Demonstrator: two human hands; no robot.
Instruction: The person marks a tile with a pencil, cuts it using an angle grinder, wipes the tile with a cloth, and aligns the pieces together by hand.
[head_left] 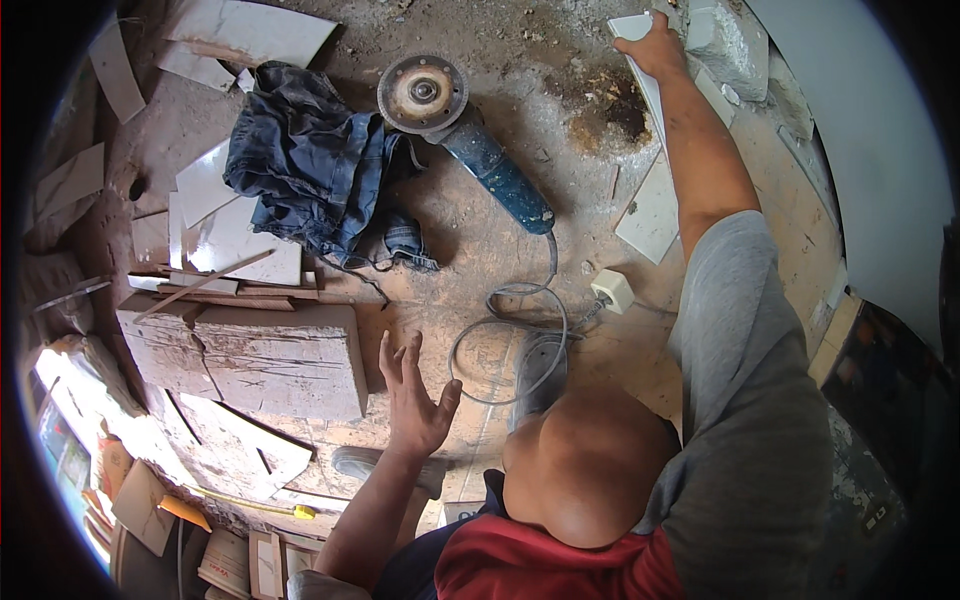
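At the far right, my right hand (pixel 656 48) reaches out and grips the upper end of a narrow white tile strip (pixel 630 27); my forearm covers part of it. My left hand (pixel 418 405) hovers over the floor near my shoe, fingers spread, holding nothing. Between the two lies a blue angle grinder (pixel 500 180) with a round, worn cutting disc (pixel 424 92). Its grey cord (pixel 555 255) loops on the floor by my foot, and its plug end is at a cream socket (pixel 612 291). Another white tile piece (pixel 652 212) lies beneath my right forearm.
Crumpled dark blue jeans cloth (pixel 300 150) lies left of the grinder, beside broken white tiles (pixel 260 25). A thick grey block (pixel 270 350) sits at the left. Rubble lumps (pixel 728 45) line the right wall (pixel 870 130). A yellow tape measure (pixel 303 511) is near lower left.
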